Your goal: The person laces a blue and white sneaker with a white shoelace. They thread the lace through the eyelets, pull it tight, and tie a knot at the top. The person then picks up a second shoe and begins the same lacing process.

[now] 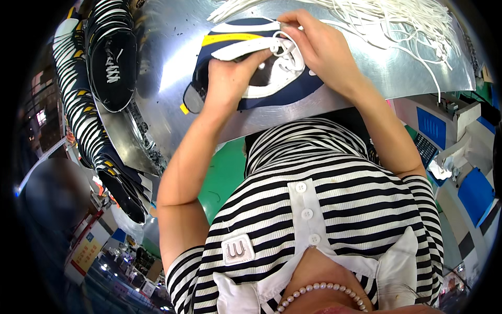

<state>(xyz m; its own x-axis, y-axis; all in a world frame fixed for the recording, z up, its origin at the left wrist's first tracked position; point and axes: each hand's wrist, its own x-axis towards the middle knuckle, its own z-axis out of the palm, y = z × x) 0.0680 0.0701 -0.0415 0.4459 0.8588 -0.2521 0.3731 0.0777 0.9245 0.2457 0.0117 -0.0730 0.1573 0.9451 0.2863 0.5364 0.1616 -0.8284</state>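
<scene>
A navy shoe upper (pixel 282 100) with white and yellow stripes lies on its side on the metal table in front of me. A white shoelace (pixel 286 52) is threaded through part of its white eyelet edge and forms loose loops there. My left hand (pixel 229 78) is closed on the upper's near collar, the thumb reaching toward the lace. At the upper's far right side, my right hand (pixel 324 52) pinches the lace with thumb and index finger. The other fingers are partly hidden behind the hand. A thin black loop with a yellow tab (pixel 183 108) sticks out at the heel.
A heap of white laces (pixel 376 18) covers the back right of the metal table (pixel 167 118), one strand hanging over its edge. Along the left side runs a long row of nested striped uppers (pixel 73 89), with a laced black upper (pixel 112 70) beside it.
</scene>
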